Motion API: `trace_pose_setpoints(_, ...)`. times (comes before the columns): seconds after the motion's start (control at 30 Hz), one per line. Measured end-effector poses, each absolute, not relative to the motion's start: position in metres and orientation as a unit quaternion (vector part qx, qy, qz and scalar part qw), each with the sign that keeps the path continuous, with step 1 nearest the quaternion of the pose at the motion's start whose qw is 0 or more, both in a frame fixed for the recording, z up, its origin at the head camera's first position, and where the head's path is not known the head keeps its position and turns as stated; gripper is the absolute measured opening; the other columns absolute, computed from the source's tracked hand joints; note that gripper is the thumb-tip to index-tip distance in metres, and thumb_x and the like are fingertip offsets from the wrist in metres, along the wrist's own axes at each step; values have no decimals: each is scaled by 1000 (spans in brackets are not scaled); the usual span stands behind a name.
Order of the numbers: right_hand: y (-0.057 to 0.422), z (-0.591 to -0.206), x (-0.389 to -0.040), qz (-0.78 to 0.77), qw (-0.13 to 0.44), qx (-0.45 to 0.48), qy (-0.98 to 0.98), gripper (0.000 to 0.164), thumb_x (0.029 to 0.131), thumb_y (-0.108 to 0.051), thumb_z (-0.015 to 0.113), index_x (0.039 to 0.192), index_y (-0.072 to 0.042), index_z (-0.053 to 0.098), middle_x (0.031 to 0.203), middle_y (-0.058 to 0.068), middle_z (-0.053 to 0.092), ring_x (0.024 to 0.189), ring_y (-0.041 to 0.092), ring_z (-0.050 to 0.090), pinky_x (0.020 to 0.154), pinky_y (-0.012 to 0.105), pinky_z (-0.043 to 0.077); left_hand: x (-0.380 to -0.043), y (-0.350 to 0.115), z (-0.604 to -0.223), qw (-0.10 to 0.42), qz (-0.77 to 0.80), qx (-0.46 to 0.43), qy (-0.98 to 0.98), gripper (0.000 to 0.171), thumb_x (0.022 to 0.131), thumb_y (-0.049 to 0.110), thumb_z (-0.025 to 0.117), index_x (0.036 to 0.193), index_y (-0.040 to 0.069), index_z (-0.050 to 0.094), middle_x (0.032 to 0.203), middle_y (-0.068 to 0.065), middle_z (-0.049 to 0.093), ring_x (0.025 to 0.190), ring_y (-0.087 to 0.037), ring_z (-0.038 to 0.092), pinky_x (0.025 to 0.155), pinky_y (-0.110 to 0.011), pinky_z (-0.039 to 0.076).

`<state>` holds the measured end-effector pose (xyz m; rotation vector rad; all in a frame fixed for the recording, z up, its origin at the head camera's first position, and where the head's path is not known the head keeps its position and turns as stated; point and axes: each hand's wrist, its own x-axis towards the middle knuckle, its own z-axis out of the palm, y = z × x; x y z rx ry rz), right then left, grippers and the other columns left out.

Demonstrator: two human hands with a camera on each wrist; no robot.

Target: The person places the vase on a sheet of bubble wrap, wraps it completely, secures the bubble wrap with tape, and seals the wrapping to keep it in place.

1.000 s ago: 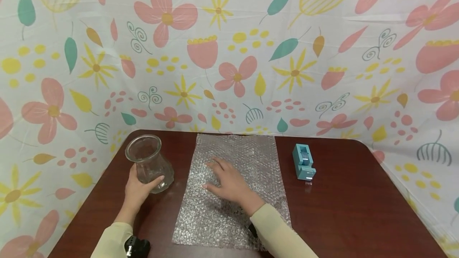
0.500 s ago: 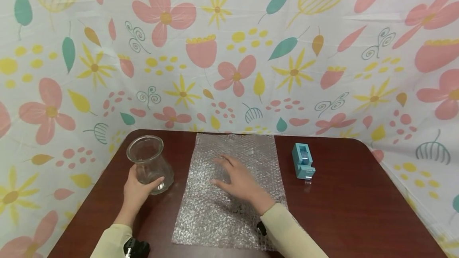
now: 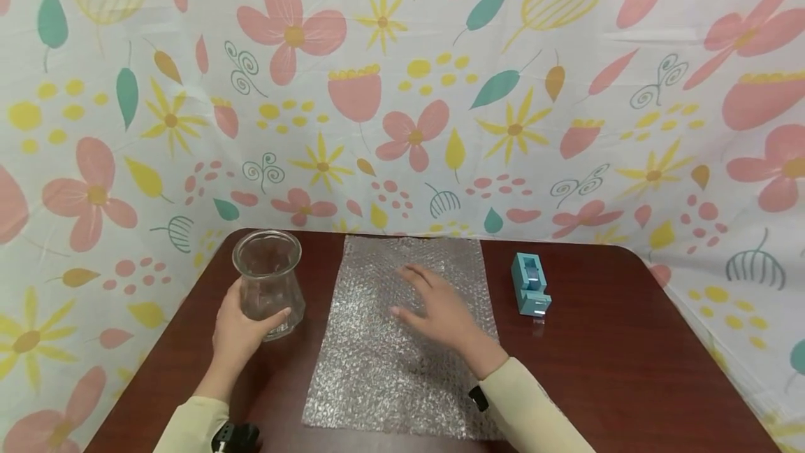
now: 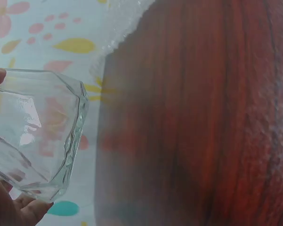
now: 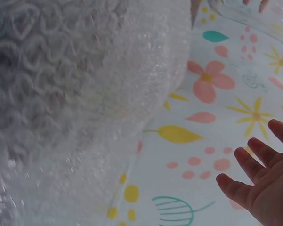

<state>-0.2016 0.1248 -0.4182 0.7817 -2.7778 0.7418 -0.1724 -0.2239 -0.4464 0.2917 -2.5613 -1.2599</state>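
A clear glass vase (image 3: 270, 292) with a flared rim is on the left side, and my left hand (image 3: 237, 327) grips its lower body, thumb in front and fingers behind. In the left wrist view the thick faceted base of the vase (image 4: 61, 136) shows, with fingertips on both sides. A sheet of bubble wrap (image 3: 377, 369) lies flat on the table. Over it hovers my right hand (image 3: 440, 310), fingers spread and holding nothing. The right wrist view has the same hand (image 5: 268, 183) beside the bubble wrap (image 5: 75, 103), not touching it.
A light blue tape dispenser (image 3: 531, 285) stands on the right of the dark wooden table (image 3: 616, 362), a short bit of tape at its front. Behind the table hangs a white cloth (image 3: 402, 40) with a flower print.
My right hand has drifted right and slightly up over the bubble wrap. The left hand still grips the vase, which has tipped more upright, its rim shifting right.
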Motion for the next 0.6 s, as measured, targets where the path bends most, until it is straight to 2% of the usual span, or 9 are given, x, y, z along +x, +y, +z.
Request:
trace_pose_setpoints(0.2,132,-407,-194,251,87,245,-932,69,94,-42,72,153,-14,47,159,22,42,144,46,45,110,66,44,-168,-215,-438,159,-405,71,-898,100,75,30,90,158,10,37,158,-20,43,147,-45,34,114,-74,29)
trace_pose_setpoints(0.6,140,-392,-186,247,132,258,-925,73,91,-41,75,152,-11,48,158,20,44,144,45,46,110,66,43,-164,-199,-427,181,-350,45,-918,99,70,32,92,154,12,43,153,-20,47,137,-45,41,105,-70,38)
